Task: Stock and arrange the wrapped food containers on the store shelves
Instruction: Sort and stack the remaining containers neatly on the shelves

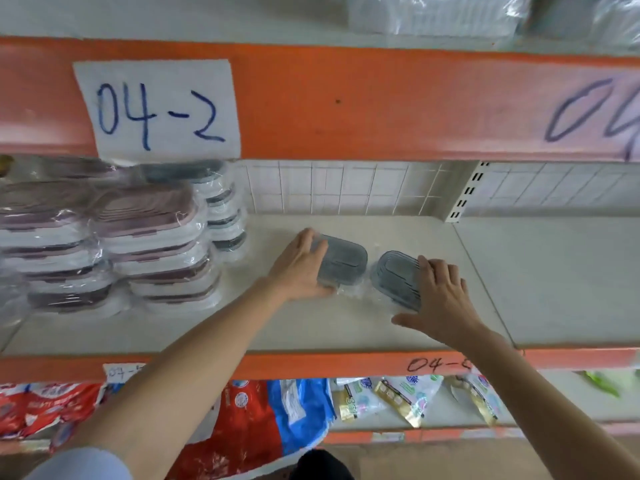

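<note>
Grey ribbed lids (pixel 344 261), glossy wrap; hands (pixel 300 268) on both.

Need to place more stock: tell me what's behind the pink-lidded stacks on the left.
Behind the pink-lidded stacks stands a stack of grey-lidded containers, against the white tiled wall. Its left part is hidden by the pink stacks, so anything further left cannot be seen.

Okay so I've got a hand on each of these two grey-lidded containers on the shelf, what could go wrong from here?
1. The right hand rests on a tilted grey-lidded wrapped container; it might tip or slide on its loose plastic wrap.
2. The left hand pushing the other grey-lidded container leftward could nudge the stacked pink-lidded wrapped containers, which look unevenly piled.
</note>
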`<state>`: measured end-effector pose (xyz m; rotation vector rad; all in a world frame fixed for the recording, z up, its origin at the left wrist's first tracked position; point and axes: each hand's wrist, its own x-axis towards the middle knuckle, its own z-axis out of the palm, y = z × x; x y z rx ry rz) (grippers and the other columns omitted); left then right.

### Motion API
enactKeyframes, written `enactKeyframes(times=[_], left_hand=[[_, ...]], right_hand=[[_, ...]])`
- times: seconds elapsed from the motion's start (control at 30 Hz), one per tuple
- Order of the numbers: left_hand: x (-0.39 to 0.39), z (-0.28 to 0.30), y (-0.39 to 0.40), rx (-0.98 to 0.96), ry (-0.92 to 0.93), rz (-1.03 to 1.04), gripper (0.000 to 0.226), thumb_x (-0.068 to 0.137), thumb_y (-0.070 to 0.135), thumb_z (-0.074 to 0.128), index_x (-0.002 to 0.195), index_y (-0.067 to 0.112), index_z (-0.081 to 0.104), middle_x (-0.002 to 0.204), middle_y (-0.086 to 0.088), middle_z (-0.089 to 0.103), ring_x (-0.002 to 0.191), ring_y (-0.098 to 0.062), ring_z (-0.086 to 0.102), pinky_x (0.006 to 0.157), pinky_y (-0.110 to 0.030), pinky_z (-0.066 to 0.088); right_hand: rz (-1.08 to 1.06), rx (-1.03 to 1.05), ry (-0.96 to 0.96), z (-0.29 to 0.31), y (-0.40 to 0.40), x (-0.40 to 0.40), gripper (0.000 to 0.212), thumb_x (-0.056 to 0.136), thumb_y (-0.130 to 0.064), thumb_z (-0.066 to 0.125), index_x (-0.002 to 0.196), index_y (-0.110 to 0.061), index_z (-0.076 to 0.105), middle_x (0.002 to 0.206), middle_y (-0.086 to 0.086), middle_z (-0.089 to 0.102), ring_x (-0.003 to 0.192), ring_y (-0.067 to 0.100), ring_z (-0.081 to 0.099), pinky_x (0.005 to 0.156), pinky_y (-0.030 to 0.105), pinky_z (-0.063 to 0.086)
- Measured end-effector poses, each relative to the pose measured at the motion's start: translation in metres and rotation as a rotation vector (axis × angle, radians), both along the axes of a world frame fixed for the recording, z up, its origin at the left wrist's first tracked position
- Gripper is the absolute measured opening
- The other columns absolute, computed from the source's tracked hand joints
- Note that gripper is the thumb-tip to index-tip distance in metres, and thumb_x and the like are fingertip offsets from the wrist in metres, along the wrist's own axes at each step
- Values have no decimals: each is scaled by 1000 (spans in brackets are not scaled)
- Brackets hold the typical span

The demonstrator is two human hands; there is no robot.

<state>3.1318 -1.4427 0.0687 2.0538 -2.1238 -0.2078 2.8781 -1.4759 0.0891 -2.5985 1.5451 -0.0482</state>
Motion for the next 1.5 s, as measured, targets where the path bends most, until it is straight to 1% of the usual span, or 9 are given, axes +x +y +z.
enactKeyframes(times=[0.13, 0.2, 0.33, 0.5, 0.67, 0.97, 1.1, 1.23, 1.5], left_hand=[[-15, 4, 17, 60, -114, -85, 97, 73, 58, 65, 139, 0, 24, 153, -11, 11, 142, -24, 12, 117, -33, 6], [-20, 6, 25, 100, -164, -67, 100, 71, 59, 66, 140, 0, 22, 149, -12, 23, 137, -25, 22, 115, -39, 17], [-31, 13, 54, 160, -163, -66, 92, 64, 62, 71, 128, 10, 31, 131, -5, 36, 118, -24, 35, 92, -39, 42], [-29, 48, 92, 27, -203, -60, 98, 57, 78, 59, 126, 10, 44, 120, -5, 46, 106, -26, 44, 83, -40, 44], [-47, 117, 155, -18, -189, -124, 103, 57, 77, 60, 132, 7, 44, 122, -7, 47, 108, -26, 44, 90, -41, 41], [-38, 266, 270, -256, -231, -50, 107, 60, 72, 66, 137, 4, 39, 134, -10, 43, 122, -25, 38, 106, -41, 33], [-34, 329, 276, -396, -149, 60, 100, 56, 65, 75, 127, 1, 48, 126, -13, 52, 114, -31, 49, 99, -38, 33], [-22, 373, 270, -501, -50, 145, 97, 55, 74, 56, 121, 3, 52, 120, -10, 54, 111, -29, 49, 92, -41, 39], [12, 427, 214, -576, -48, 177, 102, 56, 76, 48, 133, 10, 44, 133, -2, 44, 123, -17, 36, 102, -30, 26]], right_hand=[[-44, 93, -63, 1, 23, -7, 107, 57, -69, 73, 134, -7, 31, 126, 8, 38, 115, 24, 35, 97, 32, 33], [-53, 99, -79, 3, 36, -9, 100, 58, -68, 73, 129, -9, 36, 121, 7, 41, 110, 22, 37, 92, 30, 35], [-2, 86, -14, 14, 65, -19, 101, 58, -71, 69, 132, -10, 35, 122, 3, 41, 109, 21, 39, 90, 29, 34], [61, 81, -19, 42, 106, -39, 102, 60, -64, 71, 137, -8, 33, 126, 4, 41, 113, 24, 39, 97, 32, 35], [88, 18, -78, 103, 146, -57, 106, 52, -55, 81, 135, -3, 39, 125, 10, 46, 113, 31, 43, 93, 38, 38], [176, -174, -190, 240, 211, -54, 113, 57, -62, 77, 143, -6, 29, 136, 8, 37, 123, 25, 31, 105, 36, 28], [211, -235, -252, 305, 208, -47, 109, 58, -58, 78, 142, -10, 29, 137, 5, 36, 125, 23, 29, 108, 34, 24], [262, -298, -267, 360, 178, -32, 109, 58, -56, 80, 143, -11, 29, 139, 4, 36, 127, 24, 30, 107, 32, 19], [342, -253, -118, 434, 63, 17, 110, 61, -61, 76, 145, -14, 25, 144, 4, 33, 132, 24, 27, 110, 39, 23]])
